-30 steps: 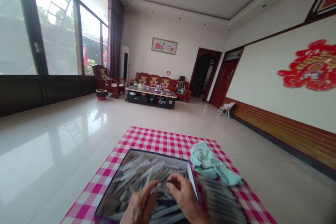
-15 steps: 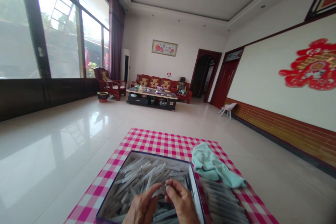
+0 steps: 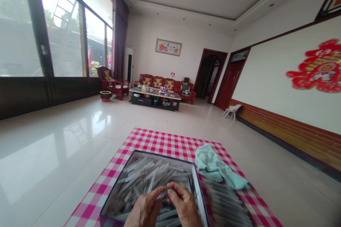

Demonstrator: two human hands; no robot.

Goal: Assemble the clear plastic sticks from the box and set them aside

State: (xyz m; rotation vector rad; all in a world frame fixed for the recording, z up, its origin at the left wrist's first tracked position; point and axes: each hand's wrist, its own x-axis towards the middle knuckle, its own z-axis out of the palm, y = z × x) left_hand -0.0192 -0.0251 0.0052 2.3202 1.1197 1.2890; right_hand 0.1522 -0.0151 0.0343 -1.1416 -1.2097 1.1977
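Observation:
Both hands are over a shallow dark-edged box (image 3: 200, 184) filled with slim translucent plastic sleeves (image 3: 157, 170). My right hand (image 3: 185, 204) is closed, thumb and index finger pinching a small dark item too tiny to name. My left hand (image 3: 145, 207) meets it from the other side, its index fingertip against the same spot and its fingers curled; whatever it grips is hidden. A thin dark rod (image 3: 144, 177) stands up just beyond my left hand; whether that hand touches it I cannot tell. More dark rods (image 3: 190, 184) lie along the box's right side.
Right of the box, a blurred row of slim sleeves with dark contents (image 3: 226, 204) lies on the pink checked tablecloth (image 3: 160, 142). A crumpled mint-green cloth (image 3: 213, 165) is behind it. Across the tiled floor stand a low table (image 3: 154, 99), a red sofa (image 3: 151, 79) and a small chair (image 3: 232, 110).
The view has shifted slightly. My fingertips have drawn a little closer together over the box; the sleeves and the cloth lie as before.

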